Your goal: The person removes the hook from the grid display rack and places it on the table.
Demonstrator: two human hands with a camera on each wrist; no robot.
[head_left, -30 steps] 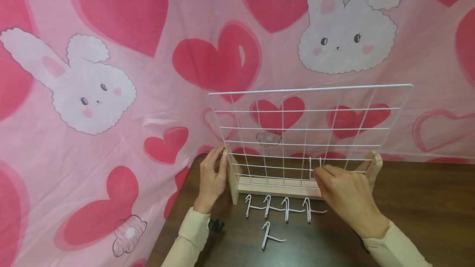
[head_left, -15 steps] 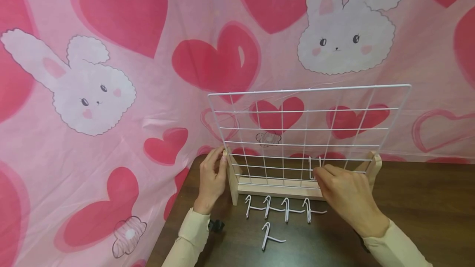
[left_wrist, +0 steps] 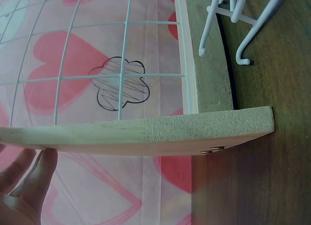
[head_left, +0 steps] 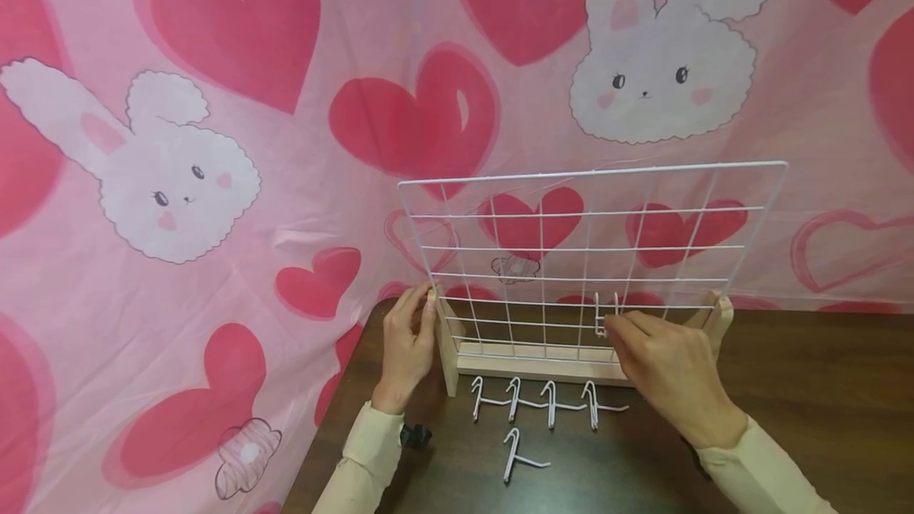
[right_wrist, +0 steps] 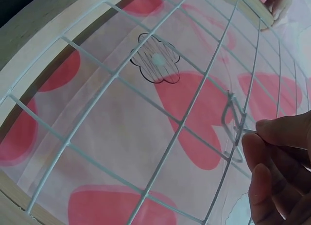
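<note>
A white wire grid (head_left: 593,173) leans upright in a wooden stand on the dark table. My left hand (head_left: 409,338) holds the top of the stand's left upright (head_left: 446,343) between thumb and fingers; the left wrist view shows fingertips against the wood (left_wrist: 146,136). With thumb and forefinger my right hand (head_left: 664,355) pinches the prong of a white double wire hook (right_wrist: 238,123), whose loops stand at the grid's lower bars, right of centre. Part of that prong is hidden in the fingers. Both loops rise above the right hand in the head view.
In front of the stand, several white hooks (head_left: 551,404) lie in a row on the table (head_left: 821,387), and a single hook (head_left: 510,458) lies nearer. A pink curtain (head_left: 300,181) with hearts and rabbits hangs behind and left.
The pinched hook has risen slightly against the grid, its loops now higher above the bar. My left hand keeps its place on the upright, and the hooks on the table have not moved.
</note>
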